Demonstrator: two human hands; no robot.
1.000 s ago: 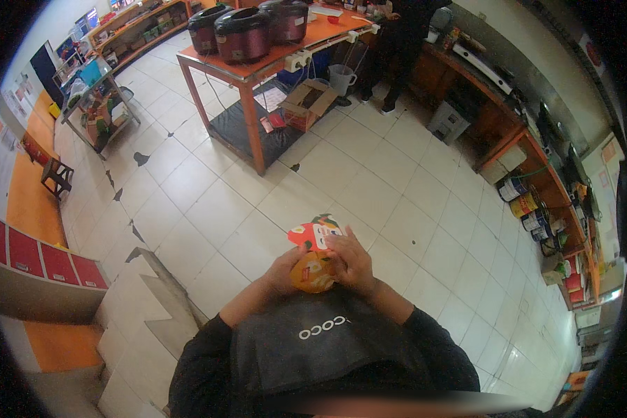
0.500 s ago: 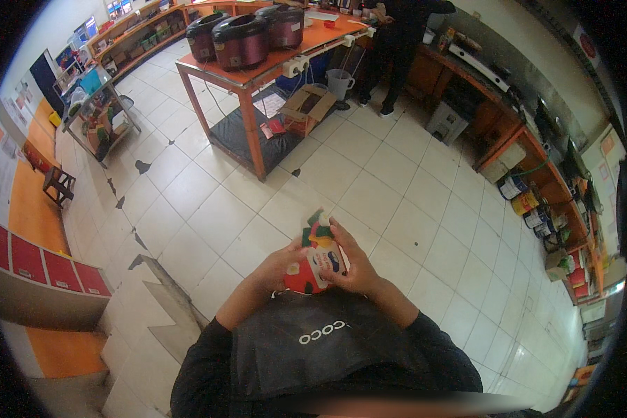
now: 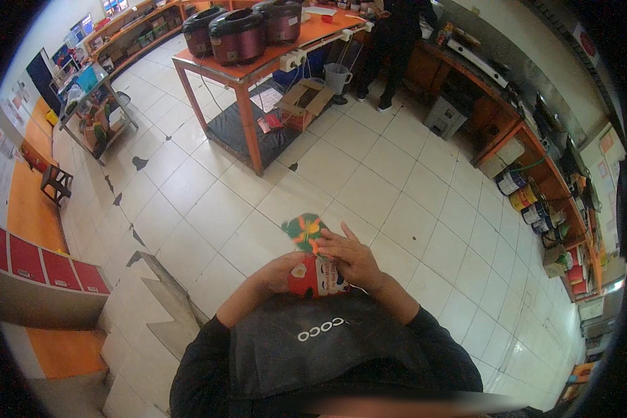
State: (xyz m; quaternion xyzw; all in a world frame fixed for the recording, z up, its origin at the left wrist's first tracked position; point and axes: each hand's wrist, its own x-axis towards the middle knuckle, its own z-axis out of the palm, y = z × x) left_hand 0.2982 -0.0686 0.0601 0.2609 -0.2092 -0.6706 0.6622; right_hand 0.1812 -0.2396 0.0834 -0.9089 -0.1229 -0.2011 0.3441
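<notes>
"Two hands meet in front of the wearer's black apron (image 3: 327, 362). What have they got?"

"A printed packet (image 3: 315, 275), red and white on its lower part, green with orange and yellow above. The green part is blurred, so I can't make out its exact form."

"And where is it?"

"Between the hands, over the white tiled floor (image 3: 369, 181), its lower end just beside the apron. Whether those two touch, I can't tell."

"How does the left hand (image 3: 276, 274) stand?"

"Partly closed, gripping the packet's left side, with the thumb toward the front."

"The right hand (image 3: 356, 262)?"

"Mostly open. Its fingers are stretched out and parted, lying across the packet's right side where the red and green parts meet."

"What's farther off?"

"Three maroon rice cookers (image 3: 238, 43) on an orange-topped table (image 3: 313, 38). Below them, an open cardboard box (image 3: 304, 99) rests on the lower shelf, near a white jug (image 3: 338, 78). Someone in dark clothes (image 3: 393, 52) stands behind the table's right end."

"Along the edges?"

"A dark stool (image 3: 57, 182) by the left wall, and some large cans (image 3: 524, 198) under the counter on the right."
</notes>
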